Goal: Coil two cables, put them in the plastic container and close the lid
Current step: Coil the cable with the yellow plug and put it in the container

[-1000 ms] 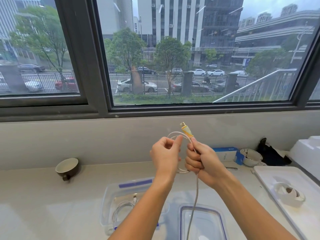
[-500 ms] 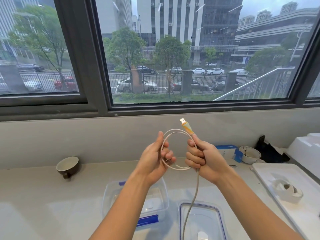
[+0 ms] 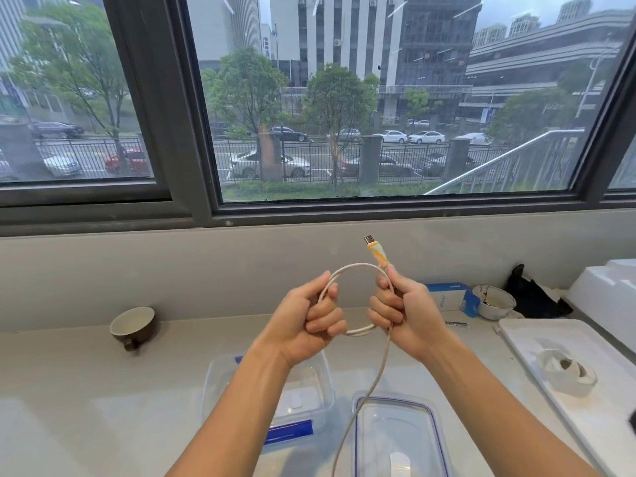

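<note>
I see both hands raised in front of the window ledge wall, each closed around the same white cable (image 3: 354,266). My left hand (image 3: 306,325) is curled into a fist on the left side of a single round loop, fingers wrapped over the cord. My right hand (image 3: 406,315) grips the loop's right side, and the cable's yellow-and-orange USB plug (image 3: 375,251) sticks up just above its thumb, tilted up and to the left. From under the right hand the loose tail of the cable hangs down and runs off the bottom edge.

Directly below my left forearm sits the clear plastic container (image 3: 320,383) with blue clips; my arm hides most of it, so I cannot tell what is inside. Below and between the wrists, the clear lid (image 3: 430,428) lies flat on the counter, apart from the container. Left of the left hand a brown cup (image 3: 132,327) lies tipped on its side. Well right of the right hand, a roll of tape (image 3: 566,371) rests on a white tray (image 3: 537,342).
</note>
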Motion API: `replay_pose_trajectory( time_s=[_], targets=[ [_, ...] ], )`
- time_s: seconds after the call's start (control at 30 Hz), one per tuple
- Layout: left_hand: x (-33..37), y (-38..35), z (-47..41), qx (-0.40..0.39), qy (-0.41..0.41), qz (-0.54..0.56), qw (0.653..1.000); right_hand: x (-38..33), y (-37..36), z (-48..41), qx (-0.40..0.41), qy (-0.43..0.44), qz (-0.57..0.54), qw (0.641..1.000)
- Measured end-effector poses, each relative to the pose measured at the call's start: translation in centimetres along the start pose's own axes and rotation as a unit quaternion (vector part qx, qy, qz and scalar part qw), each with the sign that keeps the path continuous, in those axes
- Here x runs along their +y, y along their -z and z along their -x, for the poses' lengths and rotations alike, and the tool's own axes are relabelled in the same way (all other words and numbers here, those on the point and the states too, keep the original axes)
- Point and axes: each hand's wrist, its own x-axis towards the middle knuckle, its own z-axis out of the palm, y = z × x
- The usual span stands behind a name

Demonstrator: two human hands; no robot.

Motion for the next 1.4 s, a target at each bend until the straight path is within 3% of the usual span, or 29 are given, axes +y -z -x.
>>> replay_pose_trajectory(
  time_s=[0.17,0.3,0.5,0.63,0.8,0.97,1.1,1.23,1.3,1.4],
  targets=[
    [1.0,0.7,-0.2,0.02,-0.008,-0.05,0.998,-1.8,0.2,0.3,-0.064,-0.096,0.059,0.992],
    [-0.3,1.5,-0.7,0.058,-0.045,-0.072,0.995,-1.4,0.6,0.1,-0.066,-0.096,0.049,0.992],
    [-2.0,1.5,-1.3,0.08,-0.033,0.077,0.993,-0.2,0.6,-0.1,-0.097,-0.063,-0.006,0.993],
    [-2.1,1.7,-1.6,0.09,-0.031,0.124,0.988,-0.7,0.4,0.0,-0.111,-0.101,0.069,0.986],
    [-3.0,2.3,-1.1,0.096,-0.045,0.078,0.991,-1.3,0.1,0.0,-0.056,-0.125,0.108,0.985],
    [-4.4,2.7,-0.1,0.062,-0.085,-0.008,0.994,-1.0,-0.5,-0.2,-0.022,-0.058,0.032,0.998],
    [-7.7,3.9,1.5,-0.03,-0.009,-0.202,0.979,-2.0,-0.6,-0.4,-0.021,-0.015,-0.012,1.0],
    [-9.8,5.5,3.9,-0.135,0.095,-0.308,0.937,-3.1,-0.4,-0.5,-0.024,0.0,-0.041,0.999],
    [-9.8,6.3,4.9,-0.141,0.118,-0.308,0.933,-3.7,-0.1,-0.6,-0.031,-0.001,-0.039,0.999],
    [-9.0,7.8,5.7,-0.098,0.106,-0.228,0.963,-4.6,0.6,-0.6,-0.04,-0.002,-0.023,0.999]
  ],
)
